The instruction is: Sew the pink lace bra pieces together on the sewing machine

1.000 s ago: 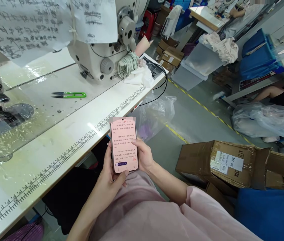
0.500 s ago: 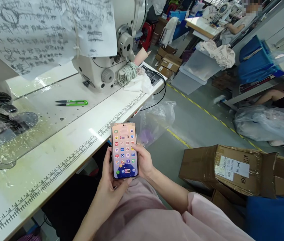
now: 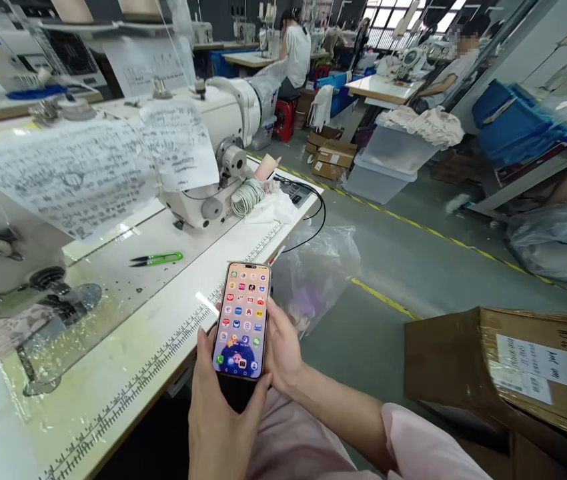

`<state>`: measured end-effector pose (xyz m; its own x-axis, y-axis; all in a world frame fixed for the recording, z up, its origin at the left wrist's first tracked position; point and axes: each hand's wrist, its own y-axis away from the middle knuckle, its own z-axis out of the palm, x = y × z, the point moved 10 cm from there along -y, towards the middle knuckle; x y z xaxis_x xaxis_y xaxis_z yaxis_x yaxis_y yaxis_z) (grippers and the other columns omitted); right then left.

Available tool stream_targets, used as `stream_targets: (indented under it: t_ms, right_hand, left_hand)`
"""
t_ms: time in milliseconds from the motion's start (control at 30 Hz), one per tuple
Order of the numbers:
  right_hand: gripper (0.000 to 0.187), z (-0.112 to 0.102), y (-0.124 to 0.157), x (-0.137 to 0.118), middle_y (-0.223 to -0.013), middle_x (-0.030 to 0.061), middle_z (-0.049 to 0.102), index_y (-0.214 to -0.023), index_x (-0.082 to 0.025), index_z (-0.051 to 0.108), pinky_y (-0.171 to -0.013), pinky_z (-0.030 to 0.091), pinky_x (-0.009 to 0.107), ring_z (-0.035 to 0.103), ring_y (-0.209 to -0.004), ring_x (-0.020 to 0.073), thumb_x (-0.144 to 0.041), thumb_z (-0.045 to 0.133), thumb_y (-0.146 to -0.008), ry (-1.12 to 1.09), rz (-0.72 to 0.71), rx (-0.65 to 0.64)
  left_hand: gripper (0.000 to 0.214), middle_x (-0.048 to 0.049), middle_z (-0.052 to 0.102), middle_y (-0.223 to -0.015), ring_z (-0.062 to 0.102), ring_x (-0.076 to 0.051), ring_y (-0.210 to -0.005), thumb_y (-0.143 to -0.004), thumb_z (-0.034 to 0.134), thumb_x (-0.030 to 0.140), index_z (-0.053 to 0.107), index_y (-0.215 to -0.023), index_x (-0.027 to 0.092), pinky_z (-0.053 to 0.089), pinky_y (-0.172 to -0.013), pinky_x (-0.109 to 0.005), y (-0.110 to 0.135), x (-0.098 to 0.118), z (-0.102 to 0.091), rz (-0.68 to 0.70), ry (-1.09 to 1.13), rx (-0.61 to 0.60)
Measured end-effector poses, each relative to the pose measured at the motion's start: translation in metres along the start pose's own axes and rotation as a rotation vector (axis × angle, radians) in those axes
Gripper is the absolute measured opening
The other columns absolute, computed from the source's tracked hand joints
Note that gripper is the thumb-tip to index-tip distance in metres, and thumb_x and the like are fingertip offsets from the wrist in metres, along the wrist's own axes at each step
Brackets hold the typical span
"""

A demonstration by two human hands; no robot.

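A lit smartphone showing rows of app icons is held upright in front of my lap, close to the table's edge. My left hand grips its lower part, thumb and fingers on opposite sides. Along the phone's right edge rests my right hand, its fingers partly hidden behind the phone. On the sewing table, left of the phone, lie green thread snips. Beyond them stands a white sewing machine with handwritten paper sheets hanging on it.
A cord bundle and a thread cone sit at the table's far end. A clear plastic bag hangs below the edge. To the right is a large cardboard box. Stacked plastic bins and seated people are farther back.
The view has tilted up, showing more of the workshop behind. My right thumb has moved off the screen to the phone's side, and the phone leans slightly differently.
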<state>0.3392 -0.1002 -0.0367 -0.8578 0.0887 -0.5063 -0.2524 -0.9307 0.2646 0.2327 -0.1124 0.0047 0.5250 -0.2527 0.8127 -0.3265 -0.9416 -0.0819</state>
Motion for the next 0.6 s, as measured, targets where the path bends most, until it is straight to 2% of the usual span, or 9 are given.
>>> stream_targets:
  t_ms: [133,300,467,600]
  right_hand:
    - [0.056,0.009,-0.007,-0.004,-0.117,0.0067,0.069,-0.117,-0.021,0.063,-0.104,0.042,0.047,0.059,-0.118,0.0284,-0.060,0.061,-0.078,-0.007,-0.011,-0.014]
    - [0.058,0.008,-0.016,-0.005,-0.123,0.0056,0.067,-0.117,-0.023,0.059,-0.103,0.044,0.042,0.062,-0.112,0.0240,-0.059,0.070,-0.074,0.102,0.028,-0.040]
    - [0.057,0.003,-0.016,-0.004,-0.103,0.0142,0.072,-0.108,-0.013,0.065,-0.079,0.055,0.038,0.071,-0.085,0.0222,-0.063,0.060,-0.081,0.383,0.167,-0.213]
    - [0.057,-0.001,-0.021,-0.020,-0.100,0.0169,0.072,-0.105,-0.010,0.068,-0.068,0.057,0.031,0.072,-0.080,0.0219,-0.061,0.059,-0.083,0.456,0.151,-0.269]
  left_hand:
    - [0.098,-0.0110,0.050,-0.143,0.052,-0.030,-0.128,-0.078,0.064,0.051,0.006,-0.153,0.029,0.047,-0.100,-0.048,-0.015,0.003,-0.013,-0.034,-0.048,0.017]
    - [0.095,-0.0090,0.058,-0.134,0.067,-0.027,-0.104,-0.073,0.064,0.051,0.014,-0.152,0.029,0.055,-0.084,-0.041,-0.043,0.005,-0.032,-0.100,-0.068,-0.043]
    - [0.090,-0.0055,0.060,-0.131,0.066,-0.027,-0.105,-0.074,0.060,0.051,0.017,-0.150,0.031,0.053,-0.078,-0.037,-0.070,0.015,-0.051,-0.078,-0.255,-0.071]
    - [0.090,-0.0058,0.061,-0.130,0.068,-0.027,-0.100,-0.073,0.060,0.054,0.019,-0.150,0.030,0.052,-0.079,-0.037,-0.082,0.018,-0.054,-0.067,-0.265,-0.109]
